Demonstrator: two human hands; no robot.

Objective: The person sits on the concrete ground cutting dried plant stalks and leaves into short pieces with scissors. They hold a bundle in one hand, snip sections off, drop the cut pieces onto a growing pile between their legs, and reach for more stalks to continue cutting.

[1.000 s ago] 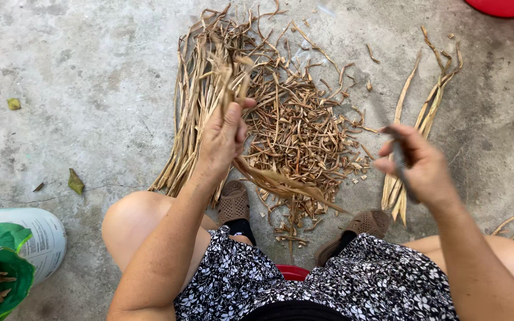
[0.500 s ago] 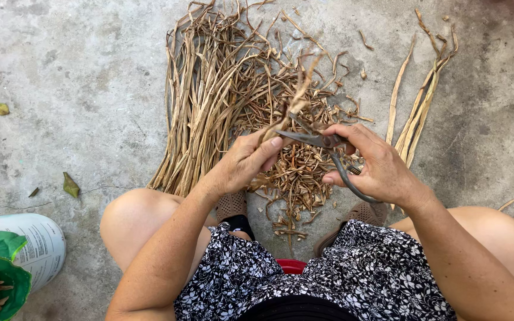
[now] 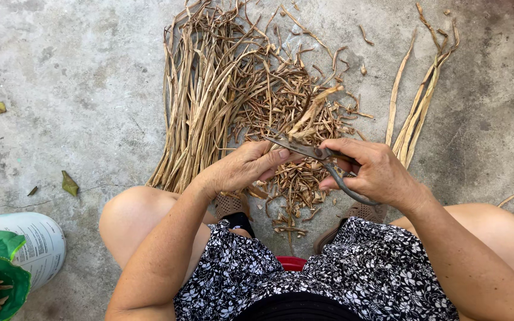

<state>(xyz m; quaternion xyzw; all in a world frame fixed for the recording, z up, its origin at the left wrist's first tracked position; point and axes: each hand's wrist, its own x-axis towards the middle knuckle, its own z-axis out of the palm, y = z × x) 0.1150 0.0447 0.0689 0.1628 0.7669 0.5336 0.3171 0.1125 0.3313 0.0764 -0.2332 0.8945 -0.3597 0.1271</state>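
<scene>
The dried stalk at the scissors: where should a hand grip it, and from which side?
Grip the dried stalk at its near end from the left, where the left hand pinches it; the scissors in the right hand cover the right.

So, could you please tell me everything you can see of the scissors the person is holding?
The scissors look like dark, worn metal. The right hand grips them, fingers through a thin curved handle loop that shows below the palm. The blades point left, lying nearly level and close together over the heap of cut dry stalk pieces. A pale dry stalk runs up from the blades, and the left hand has its fingertips at the blades' left end. The pivot shows as a small round rivet.
</scene>
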